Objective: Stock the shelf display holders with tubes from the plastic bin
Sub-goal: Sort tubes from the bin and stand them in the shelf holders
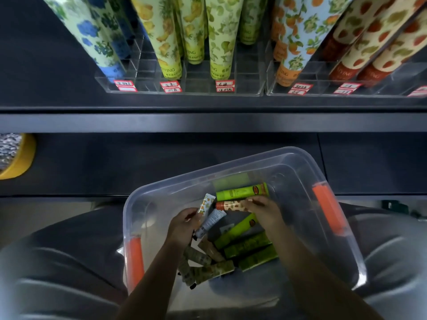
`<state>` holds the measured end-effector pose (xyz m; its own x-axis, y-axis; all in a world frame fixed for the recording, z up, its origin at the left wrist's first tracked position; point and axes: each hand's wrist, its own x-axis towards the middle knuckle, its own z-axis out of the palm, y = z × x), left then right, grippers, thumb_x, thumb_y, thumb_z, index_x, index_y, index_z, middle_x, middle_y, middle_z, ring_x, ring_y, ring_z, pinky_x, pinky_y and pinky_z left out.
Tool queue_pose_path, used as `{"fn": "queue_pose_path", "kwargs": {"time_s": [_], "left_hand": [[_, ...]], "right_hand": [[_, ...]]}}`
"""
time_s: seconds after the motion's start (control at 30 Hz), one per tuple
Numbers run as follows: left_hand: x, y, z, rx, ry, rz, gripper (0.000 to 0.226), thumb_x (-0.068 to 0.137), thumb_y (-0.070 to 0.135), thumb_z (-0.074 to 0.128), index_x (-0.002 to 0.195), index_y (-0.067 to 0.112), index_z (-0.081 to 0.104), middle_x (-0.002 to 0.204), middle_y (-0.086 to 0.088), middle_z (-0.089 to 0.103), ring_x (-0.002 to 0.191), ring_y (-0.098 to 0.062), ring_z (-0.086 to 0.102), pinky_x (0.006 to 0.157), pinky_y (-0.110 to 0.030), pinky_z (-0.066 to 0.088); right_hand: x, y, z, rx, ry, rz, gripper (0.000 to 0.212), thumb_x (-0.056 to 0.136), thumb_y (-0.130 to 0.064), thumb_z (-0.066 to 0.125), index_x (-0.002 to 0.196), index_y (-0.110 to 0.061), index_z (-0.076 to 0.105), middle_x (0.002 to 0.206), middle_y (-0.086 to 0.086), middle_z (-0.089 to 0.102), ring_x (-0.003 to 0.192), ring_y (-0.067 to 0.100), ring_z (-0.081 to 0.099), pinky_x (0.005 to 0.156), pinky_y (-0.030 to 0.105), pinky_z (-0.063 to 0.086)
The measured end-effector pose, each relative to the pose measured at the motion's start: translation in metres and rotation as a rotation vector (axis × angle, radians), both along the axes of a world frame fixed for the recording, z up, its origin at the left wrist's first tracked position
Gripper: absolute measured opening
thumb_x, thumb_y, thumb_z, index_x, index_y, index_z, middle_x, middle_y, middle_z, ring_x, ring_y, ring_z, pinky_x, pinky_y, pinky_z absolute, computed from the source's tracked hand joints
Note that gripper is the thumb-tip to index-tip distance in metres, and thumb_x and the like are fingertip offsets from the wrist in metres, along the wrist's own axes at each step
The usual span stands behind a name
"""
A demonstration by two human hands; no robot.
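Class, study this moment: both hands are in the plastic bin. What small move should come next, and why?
Probably lift the right hand out of the clear bin. It already pinches a strawberry-print tube with a red cap, and the matching strawberry holder stands on the shelf up to the right. The left hand holds an orange-print tube.

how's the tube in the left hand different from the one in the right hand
The tube in the left hand is pale with an orange-fruit print and points up and away; the tube in the right hand is cream with red strawberry-like spots, has a red-orange cap, and lies roughly level. The left hand grips its tube near the lower end; the right hand holds its tube's right end. Both are held over the plastic bin.
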<state>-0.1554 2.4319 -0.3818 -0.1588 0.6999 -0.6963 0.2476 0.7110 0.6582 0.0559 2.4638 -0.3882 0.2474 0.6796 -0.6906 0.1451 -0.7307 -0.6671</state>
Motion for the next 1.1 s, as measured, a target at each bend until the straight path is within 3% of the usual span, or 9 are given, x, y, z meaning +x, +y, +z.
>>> {"fn": "queue_pose_path", "kwargs": {"time_s": [0.13,0.3,0.47,0.53,0.73,0.9,1.0,1.1], "left_hand": [[0.002,-0.003,0.026,0.103,-0.066,0.091,0.009,0.093,0.016,0.056,0.093,0.02,0.065,0.095,0.001,0.065,0.083,-0.013,0.061,0.058,-0.013,0.046],[0.007,-0.014,0.06,0.138,-0.181,0.159,0.011,0.092,0.023,0.058,0.097,0.019,0.067,0.092,-0.004,0.069,0.087,-0.022,0.064,0.073,-0.033,0.052],[0.012,-0.03,0.087,0.2,-0.262,0.23,0.017,0.092,0.025,0.058,0.104,0.013,0.063,0.088,-0.01,0.068,0.083,-0.022,0.063,0.087,-0.039,0.05],[0.012,-0.035,0.098,0.226,-0.286,0.237,0.017,0.092,0.027,0.058,0.101,0.014,0.065,0.085,-0.009,0.069,0.083,-0.022,0.063,0.09,-0.042,0.049],[0.017,-0.043,0.132,0.315,-0.347,0.233,0.017,0.091,0.023,0.061,0.104,0.015,0.066,0.097,-0.012,0.069,0.09,-0.024,0.065,0.097,-0.047,0.049],[0.025,-0.049,0.162,0.4,-0.387,0.24,0.023,0.089,0.022,0.063,0.112,0.02,0.065,0.111,-0.008,0.069,0.106,-0.024,0.064,0.102,-0.047,0.045],[0.032,-0.047,0.184,0.457,-0.453,0.218,0.026,0.092,0.012,0.057,0.117,0.014,0.062,0.109,-0.007,0.069,0.1,-0.021,0.064,0.096,-0.04,0.049],[0.04,-0.046,0.206,0.499,-0.49,0.166,0.026,0.093,0.009,0.055,0.117,0.016,0.062,0.11,-0.006,0.068,0.098,-0.018,0.064,0.085,-0.032,0.052]], "right_hand": [[-0.007,0.003,0.025,0.139,0.037,-0.018,0.009,0.081,-0.012,0.072,0.075,-0.012,0.065,0.074,0.0,0.062,0.074,0.014,0.058,0.061,0.016,0.045],[-0.006,-0.007,0.074,0.279,0.125,-0.238,0.005,0.082,-0.017,0.071,0.079,-0.016,0.069,0.077,0.001,0.069,0.073,0.015,0.064,0.069,0.026,0.051],[0.007,-0.037,0.114,0.356,0.132,-0.359,0.006,0.088,-0.012,0.064,0.085,-0.007,0.066,0.075,0.011,0.068,0.053,0.013,0.066,0.047,0.019,0.05],[0.013,-0.049,0.128,0.389,0.118,-0.378,0.01,0.089,-0.012,0.063,0.089,-0.003,0.067,0.076,0.012,0.069,0.053,0.012,0.066,0.045,0.017,0.048],[0.026,-0.065,0.177,0.533,0.125,-0.356,0.017,0.084,-0.011,0.069,0.099,-0.003,0.068,0.084,0.01,0.07,0.06,0.006,0.066,0.055,0.015,0.052],[0.032,-0.072,0.213,0.621,0.167,-0.264,0.011,0.085,-0.01,0.068,0.095,-0.008,0.07,0.081,0.006,0.072,0.067,0.007,0.066,0.064,0.015,0.054],[0.035,-0.074,0.231,0.707,0.206,-0.211,0.01,0.085,-0.006,0.066,0.093,-0.008,0.071,0.083,0.006,0.071,0.071,0.011,0.064,0.067,0.019,0.053],[0.037,-0.075,0.247,0.787,0.163,-0.158,0.009,0.084,-0.008,0.067,0.09,-0.014,0.072,0.084,-0.001,0.072,0.072,0.003,0.063,0.062,0.015,0.05]]}}
